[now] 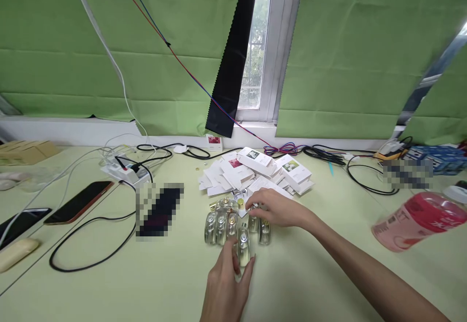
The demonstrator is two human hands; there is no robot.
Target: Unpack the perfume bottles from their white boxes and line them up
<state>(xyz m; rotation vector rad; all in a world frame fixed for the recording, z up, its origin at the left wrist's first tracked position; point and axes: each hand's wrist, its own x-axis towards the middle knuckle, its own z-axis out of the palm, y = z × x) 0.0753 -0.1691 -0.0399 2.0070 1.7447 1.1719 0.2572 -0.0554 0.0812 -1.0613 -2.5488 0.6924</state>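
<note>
Small clear glass perfume bottles with bare spray tops stand close together on the table. My left hand (229, 278) has its thumb and fingers around the nearest perfume bottle (243, 249), which is upright and holds pale yellow liquid. Behind it, my right hand (272, 207) curls over the top of another perfume bottle (253, 223); its fingers partly cover that top. Beside this one stands a further bottle (264, 233) under the right hand. To the left is a row of upright bottles (221, 228), with one bottle (226, 205) lying behind them. Small loose caps (241, 201) lie near the right fingertips.
A heap of white cartons (233, 171) lies beyond the bottles. Phones (80, 202), a power strip (126, 170) and a looped black cable (93, 269) are on the left. A pink plastic jar (416, 222) is at right, with coiled cables (324, 155) along the window wall.
</note>
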